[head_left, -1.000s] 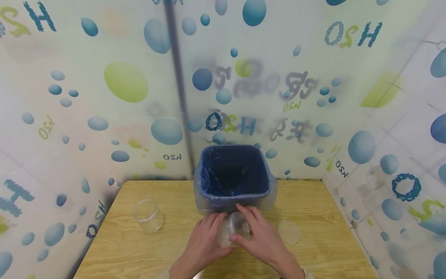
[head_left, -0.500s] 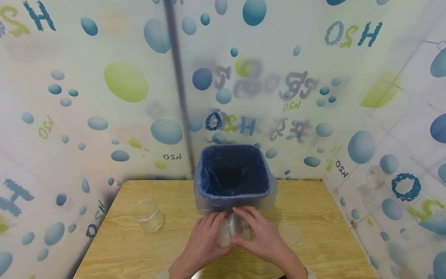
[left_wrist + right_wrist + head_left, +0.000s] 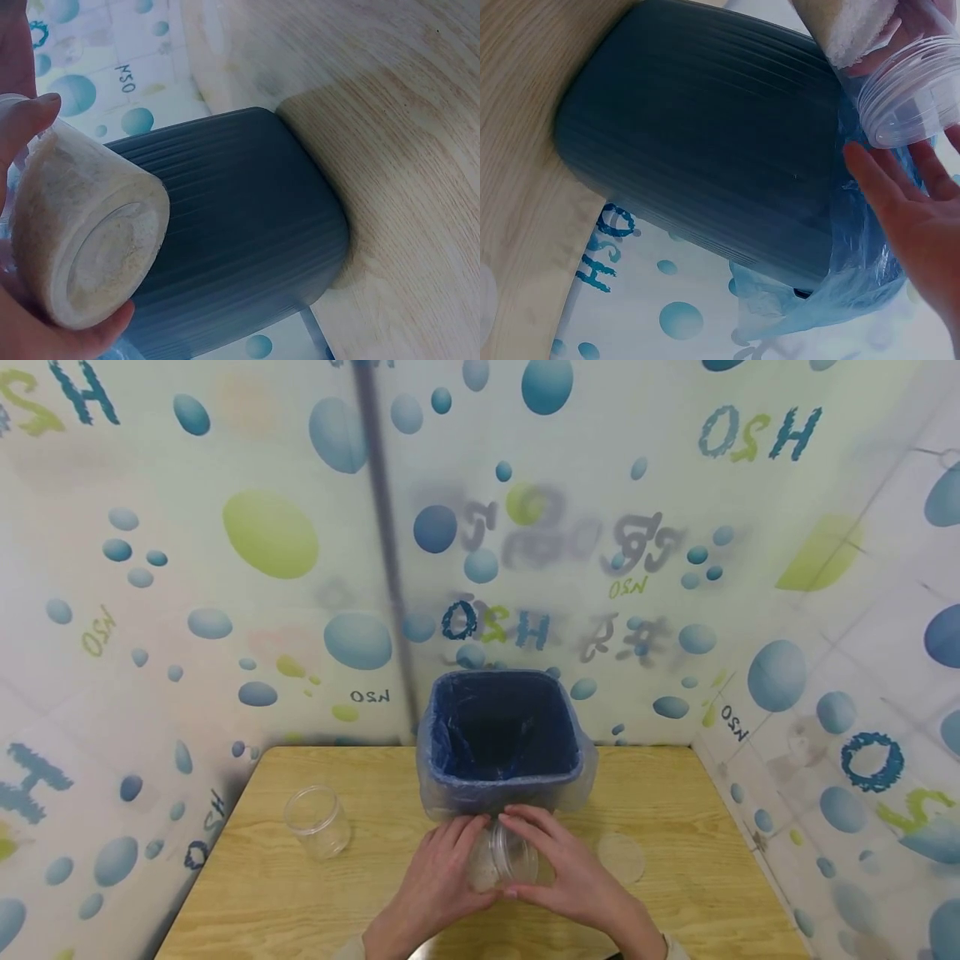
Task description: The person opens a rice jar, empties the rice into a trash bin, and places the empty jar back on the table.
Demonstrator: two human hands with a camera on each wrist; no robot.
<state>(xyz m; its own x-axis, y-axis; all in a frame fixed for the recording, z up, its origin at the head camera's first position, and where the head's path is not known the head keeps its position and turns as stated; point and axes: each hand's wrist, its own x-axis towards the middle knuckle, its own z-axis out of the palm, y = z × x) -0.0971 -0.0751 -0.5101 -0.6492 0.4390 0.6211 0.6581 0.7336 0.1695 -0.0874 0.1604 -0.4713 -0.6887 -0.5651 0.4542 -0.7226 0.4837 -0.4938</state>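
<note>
A clear plastic jar [image 3: 105,232] with pale grainy stuff inside lies tilted between the hands, in front of the bin. My left hand [image 3: 442,877] grips the jar's body, its fingers and thumb curled round the side near the base. At the ridged clear end of the jar [image 3: 907,94], my right hand [image 3: 570,877] holds its fingers and thumb round the rim, fingertips at the upper edge and thumb at the lower. The right wrist view shows the pale grains [image 3: 862,30] heaped toward the base, well back from that ridged end.
Directly behind the hands stands a dark blue bin [image 3: 502,781] with a translucent liner [image 3: 862,240] over its rim. Another clear jar [image 3: 318,827] stands on the wooden table [image 3: 375,777] at left. To the right lies a clear round disc [image 3: 621,858]. A patterned curtain surrounds the table.
The right hand has turned at the jar's end: its fingertips have shifted left and toward me, its thumb down and slightly right. The left hand has hardly moved.
</note>
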